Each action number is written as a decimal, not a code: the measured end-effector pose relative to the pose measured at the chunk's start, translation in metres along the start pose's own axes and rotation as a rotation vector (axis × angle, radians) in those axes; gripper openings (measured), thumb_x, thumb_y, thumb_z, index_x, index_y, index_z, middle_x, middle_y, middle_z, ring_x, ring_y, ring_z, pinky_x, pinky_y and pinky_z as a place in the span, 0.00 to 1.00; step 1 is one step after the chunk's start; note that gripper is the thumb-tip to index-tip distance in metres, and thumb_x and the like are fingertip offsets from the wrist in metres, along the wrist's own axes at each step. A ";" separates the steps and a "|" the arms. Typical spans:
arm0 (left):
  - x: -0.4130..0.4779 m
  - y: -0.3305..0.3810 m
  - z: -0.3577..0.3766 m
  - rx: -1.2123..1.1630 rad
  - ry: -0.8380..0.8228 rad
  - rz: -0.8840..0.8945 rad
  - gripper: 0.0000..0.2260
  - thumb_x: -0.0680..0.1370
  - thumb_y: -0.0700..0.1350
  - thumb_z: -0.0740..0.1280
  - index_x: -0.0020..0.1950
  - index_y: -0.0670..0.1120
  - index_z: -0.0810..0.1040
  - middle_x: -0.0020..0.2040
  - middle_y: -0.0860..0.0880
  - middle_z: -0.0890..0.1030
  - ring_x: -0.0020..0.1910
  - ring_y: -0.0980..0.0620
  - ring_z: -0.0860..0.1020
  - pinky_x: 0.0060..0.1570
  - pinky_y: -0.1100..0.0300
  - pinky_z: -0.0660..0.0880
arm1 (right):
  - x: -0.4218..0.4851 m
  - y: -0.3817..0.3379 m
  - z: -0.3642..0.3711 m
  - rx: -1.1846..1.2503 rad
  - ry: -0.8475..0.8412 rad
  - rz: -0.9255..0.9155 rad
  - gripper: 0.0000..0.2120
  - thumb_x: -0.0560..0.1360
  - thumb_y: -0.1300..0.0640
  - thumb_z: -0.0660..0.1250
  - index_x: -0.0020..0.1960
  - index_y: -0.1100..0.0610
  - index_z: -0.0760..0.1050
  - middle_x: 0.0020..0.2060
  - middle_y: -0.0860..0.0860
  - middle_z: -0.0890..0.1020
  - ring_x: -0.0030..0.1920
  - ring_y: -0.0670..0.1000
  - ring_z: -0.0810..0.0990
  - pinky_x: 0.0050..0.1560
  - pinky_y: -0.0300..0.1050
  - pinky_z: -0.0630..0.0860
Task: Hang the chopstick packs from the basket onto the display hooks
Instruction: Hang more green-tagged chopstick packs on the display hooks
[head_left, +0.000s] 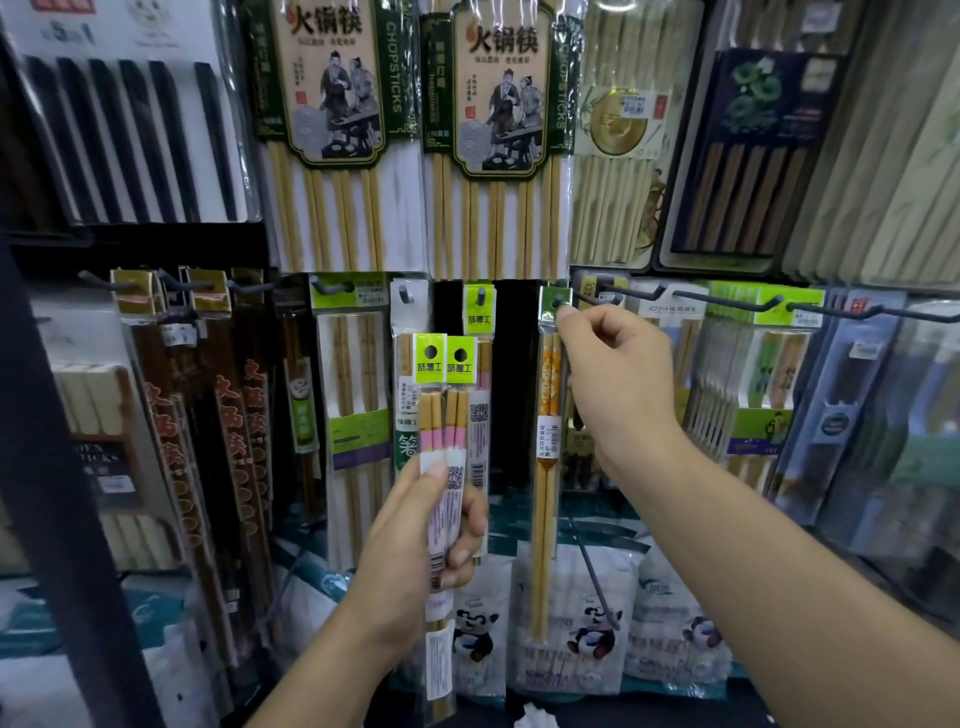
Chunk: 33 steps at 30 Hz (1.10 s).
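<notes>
**Two packs in the left hand, a third at the hook**

Left hand, nearest and low centre: fingers curled round two slim chopstick packs, thumb across their white labels. The packs are held upright side by side, with yellow-green header cards on top and the punched holes free.

Right hand, raised further in: thumb and forefinger pinch the green header of an orange-patterned chopstick pack, other fingers loosely folded. The header sits at a display hook, whose dark tip shows at the hole. The pack hangs straight down.

Just left, a matching yellow-green pack hangs on its own hook.

Below are panda-printed bags. To the right, long wire hooks jut out. On the top row are large hot-pot chopstick packs.
</notes>
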<state>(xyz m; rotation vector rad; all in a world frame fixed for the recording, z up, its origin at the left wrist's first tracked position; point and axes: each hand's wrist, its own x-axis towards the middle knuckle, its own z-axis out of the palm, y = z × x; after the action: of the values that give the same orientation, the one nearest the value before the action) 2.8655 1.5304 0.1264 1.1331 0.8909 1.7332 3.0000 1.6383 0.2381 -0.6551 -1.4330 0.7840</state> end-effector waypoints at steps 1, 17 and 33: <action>0.000 0.000 0.000 -0.002 0.003 0.006 0.17 0.79 0.55 0.61 0.51 0.41 0.71 0.34 0.45 0.76 0.25 0.53 0.65 0.23 0.61 0.62 | 0.001 0.001 0.000 -0.016 -0.001 0.006 0.18 0.81 0.54 0.66 0.37 0.64 0.71 0.26 0.48 0.68 0.28 0.47 0.66 0.44 0.38 0.74; 0.002 0.009 0.007 0.114 0.091 0.114 0.12 0.78 0.57 0.68 0.55 0.53 0.84 0.45 0.43 0.85 0.40 0.46 0.84 0.40 0.52 0.83 | -0.045 -0.003 0.013 0.000 -0.250 -0.028 0.08 0.81 0.54 0.68 0.43 0.49 0.81 0.32 0.45 0.81 0.30 0.41 0.75 0.34 0.34 0.72; -0.003 0.018 -0.003 0.246 0.247 0.163 0.12 0.84 0.46 0.63 0.49 0.54 0.86 0.34 0.53 0.77 0.35 0.55 0.75 0.37 0.66 0.75 | -0.022 -0.030 0.030 0.048 -0.117 0.085 0.13 0.81 0.53 0.69 0.39 0.55 0.83 0.26 0.45 0.77 0.28 0.43 0.73 0.37 0.39 0.72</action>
<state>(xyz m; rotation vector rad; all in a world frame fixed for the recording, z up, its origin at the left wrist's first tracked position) 2.8589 1.5202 0.1407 1.1931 1.2179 1.9674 2.9728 1.6007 0.2500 -0.6454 -1.4954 0.9341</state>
